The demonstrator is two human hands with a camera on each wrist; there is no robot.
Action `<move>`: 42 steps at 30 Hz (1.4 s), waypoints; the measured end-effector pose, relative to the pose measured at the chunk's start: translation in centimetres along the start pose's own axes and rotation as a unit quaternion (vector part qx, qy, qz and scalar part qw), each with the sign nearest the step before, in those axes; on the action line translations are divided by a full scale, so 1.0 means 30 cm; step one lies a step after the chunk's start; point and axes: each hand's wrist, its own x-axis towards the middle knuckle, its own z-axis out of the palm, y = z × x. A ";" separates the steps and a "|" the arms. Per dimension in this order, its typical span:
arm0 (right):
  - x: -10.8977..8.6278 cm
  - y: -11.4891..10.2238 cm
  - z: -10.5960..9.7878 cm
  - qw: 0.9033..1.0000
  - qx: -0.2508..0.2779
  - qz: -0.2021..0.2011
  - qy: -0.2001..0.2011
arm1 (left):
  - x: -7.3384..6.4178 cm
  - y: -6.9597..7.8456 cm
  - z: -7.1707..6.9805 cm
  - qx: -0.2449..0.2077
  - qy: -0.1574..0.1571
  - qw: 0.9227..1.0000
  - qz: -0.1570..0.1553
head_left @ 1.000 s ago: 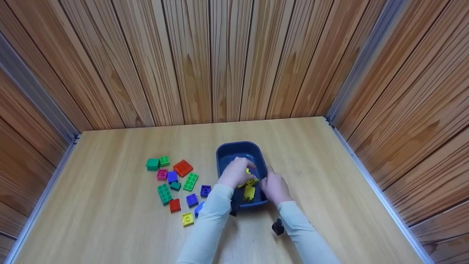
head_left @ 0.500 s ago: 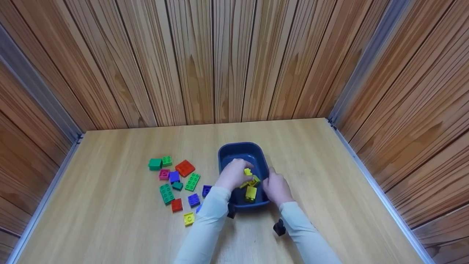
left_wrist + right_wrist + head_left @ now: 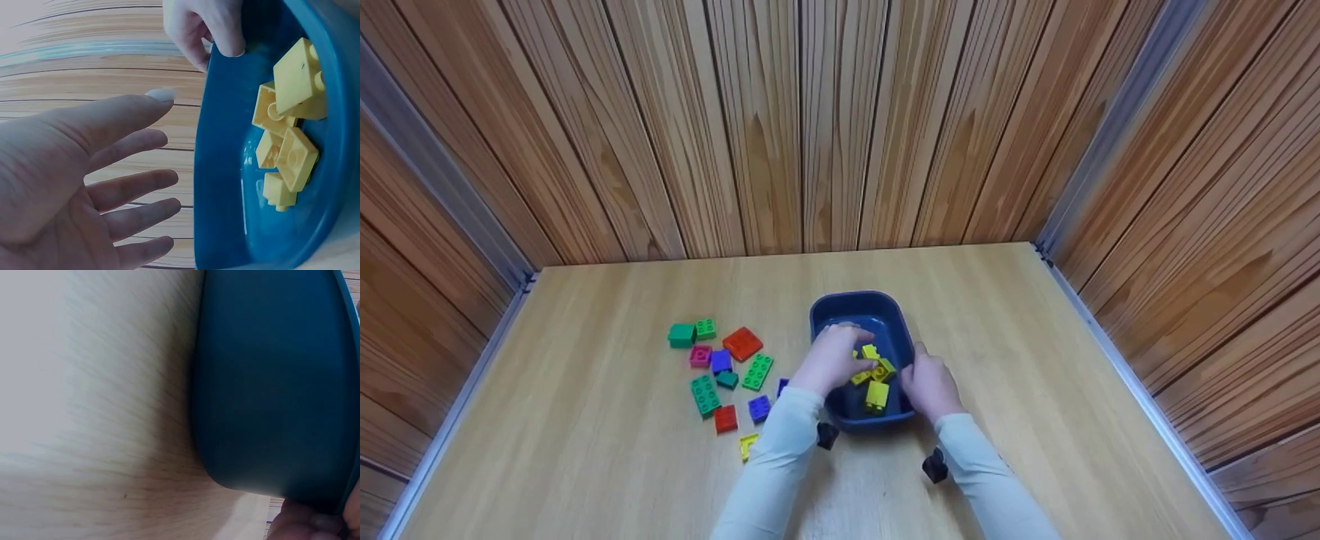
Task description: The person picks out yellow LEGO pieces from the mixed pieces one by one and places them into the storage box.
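Note:
A dark blue plastic bin stands on the table with several yellow toy bricks inside. In the left wrist view the bricks lie loose in a heap against the bin's wall. My left hand hovers over the bin's left rim, fingers spread and holding nothing. The left wrist view shows that hand beside the bin, apart from the bricks. With thumb and fingers my right hand grips the bin's right rim. Only its fingertips show in the right wrist view, at the bin's edge.
Left of the bin lie several loose bricks: a red one, a light green one, a dark green one and a purple one. My left sleeve partly covers a yellow brick. Wood-panelled walls enclose the table.
My left hand has drawn slightly left, away from the yellow bricks, uncovering more of them. Its sleeve now hides more of the nearest loose bricks. The right hand keeps its grip on the bin.

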 end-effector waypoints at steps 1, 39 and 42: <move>0.000 0.000 0.000 1.000 -0.002 -0.004 0.003 | -0.006 -0.002 -0.005 0.001 0.002 1.000 0.001; 0.008 0.004 -0.005 0.999 -0.009 0.026 -0.027 | -0.165 -0.205 -0.119 -0.026 0.050 0.996 -0.063; 0.008 -0.002 -0.003 0.999 -0.004 0.028 -0.031 | -0.185 -0.230 -0.128 -0.027 0.052 0.995 -0.078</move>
